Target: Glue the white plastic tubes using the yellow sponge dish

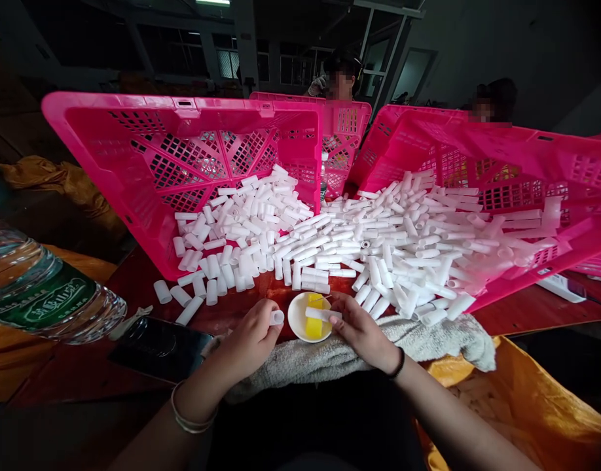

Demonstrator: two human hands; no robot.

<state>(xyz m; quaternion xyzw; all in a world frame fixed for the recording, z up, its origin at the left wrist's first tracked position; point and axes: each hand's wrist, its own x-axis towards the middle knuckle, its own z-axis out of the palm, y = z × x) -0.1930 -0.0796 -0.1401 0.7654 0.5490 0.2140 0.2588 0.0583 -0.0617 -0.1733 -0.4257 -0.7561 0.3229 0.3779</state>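
My left hand (254,337) is closed round a short, wide white plastic tube (277,318), its open end facing right. In my right hand (362,330) a slimmer white plastic tube (322,314) is pinched by one end and points left. That slimmer tube is over a small white dish (297,316), which holds a yellow block (314,327). The two tubes are apart from each other. Beyond my hands lie heaps of loose tubes: short wide ones (232,261) on the left and slimmer ones (399,229) on the right.
Two pink crates (182,108) (526,140) lie tipped toward me behind the heaps. A dark phone (158,347) and a large water bottle (45,288) are at left. A grey towel (300,363) lies along the table edge. An orange sack (536,392) is at lower right. Two people sit beyond the crates.
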